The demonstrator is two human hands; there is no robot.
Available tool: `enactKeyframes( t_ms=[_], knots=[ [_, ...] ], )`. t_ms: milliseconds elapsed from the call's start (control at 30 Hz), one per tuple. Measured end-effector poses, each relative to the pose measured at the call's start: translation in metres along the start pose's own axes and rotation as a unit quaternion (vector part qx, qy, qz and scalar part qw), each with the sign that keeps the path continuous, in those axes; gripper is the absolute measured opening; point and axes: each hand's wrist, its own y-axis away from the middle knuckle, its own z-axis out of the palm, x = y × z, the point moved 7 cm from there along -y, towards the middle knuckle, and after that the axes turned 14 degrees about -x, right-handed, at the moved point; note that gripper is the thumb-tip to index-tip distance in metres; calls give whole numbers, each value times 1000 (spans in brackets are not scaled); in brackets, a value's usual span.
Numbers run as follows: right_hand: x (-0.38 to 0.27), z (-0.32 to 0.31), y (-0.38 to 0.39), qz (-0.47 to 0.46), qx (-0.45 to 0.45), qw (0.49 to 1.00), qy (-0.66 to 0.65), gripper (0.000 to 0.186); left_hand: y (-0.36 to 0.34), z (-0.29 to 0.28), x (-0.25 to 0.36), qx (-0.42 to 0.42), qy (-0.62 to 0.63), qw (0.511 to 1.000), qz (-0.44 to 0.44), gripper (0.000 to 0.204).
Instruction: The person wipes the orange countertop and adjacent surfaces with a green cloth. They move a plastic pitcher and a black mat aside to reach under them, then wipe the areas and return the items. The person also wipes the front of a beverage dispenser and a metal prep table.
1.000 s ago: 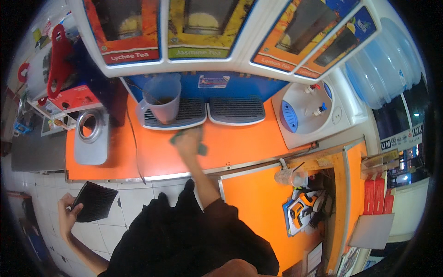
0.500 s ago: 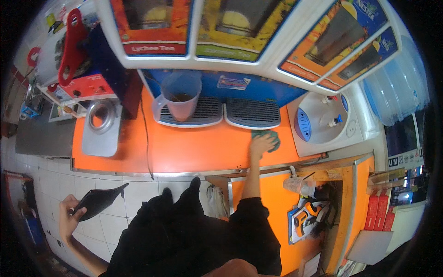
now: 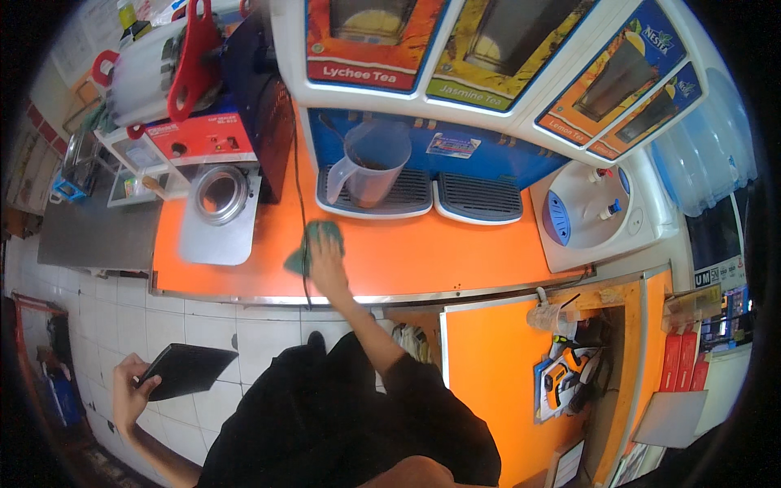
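My right hand [image 3: 328, 267] presses a green cloth [image 3: 294, 259] flat against the orange counter [image 3: 399, 260], fingers spread over it. A thin dark cable [image 3: 301, 191] runs down the counter and crosses at the cloth. Out over the floor at the left, my left hand [image 3: 128, 390] is closed on the edge of a thin, flat black panel [image 3: 194, 371]; its exact kind does not show. Behind the cloth, a translucent plastic jug [image 3: 376, 163] with some brown liquid stands on the left drip tray [image 3: 415, 199] of a drinks dispenser.
A cup sealing machine [image 3: 195, 138] with a round metal holder [image 3: 221, 195] occupies the counter's left end. On the right are a second drip tray [image 3: 480, 198] and a water dispenser [image 3: 590, 211]. Below, an orange cabinet door [image 3: 488, 374] stands beside a shelf holding an orange-and-black tool [image 3: 557, 384].
My right hand and the cloth have swept left along the counter, from below the right drip tray to the cable. The black panel has tilted to show more of its face. The view has shifted left.
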Motion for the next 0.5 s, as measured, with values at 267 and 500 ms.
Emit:
enactKeyframes(
  t_ms=[267,500],
  knots=[
    [-41,23,54,66,-81,993,-63,54,-9,3,-4,-41,-24,998,29,21],
    [184,-127,123,277,150,946,82,44,-13,-8,45,-32,-27,994,106,24]
  ],
)
